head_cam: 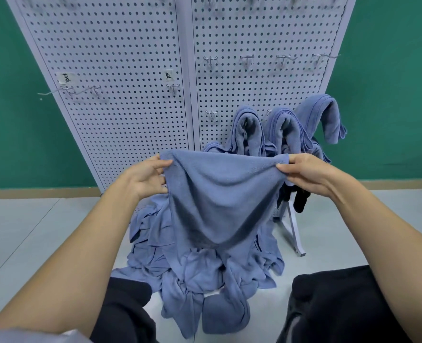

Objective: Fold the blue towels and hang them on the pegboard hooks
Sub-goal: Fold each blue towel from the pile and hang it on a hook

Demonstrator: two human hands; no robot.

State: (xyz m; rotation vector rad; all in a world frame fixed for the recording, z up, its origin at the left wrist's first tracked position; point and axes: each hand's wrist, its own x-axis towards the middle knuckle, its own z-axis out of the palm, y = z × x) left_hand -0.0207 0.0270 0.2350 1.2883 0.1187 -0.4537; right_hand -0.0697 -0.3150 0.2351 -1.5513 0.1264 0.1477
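Three hung towels (286, 125): draping folded on pegboard (120, 58).
Left hand (146, 178): pinching held towel's (219, 199) left corner.
Right hand (306, 173): pinching its right corner.
Floor pile (205, 271): lying beneath.

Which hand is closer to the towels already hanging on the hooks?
Right. The right hand pinches a corner of the held towel just below the hung towels; the left hand holds the other corner, off to their left.

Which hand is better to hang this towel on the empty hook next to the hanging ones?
Probably left. The left hand has bare pegboard between it and the free hook; the right hand sits below the hung towels, past that hook. Both pinch the towel.
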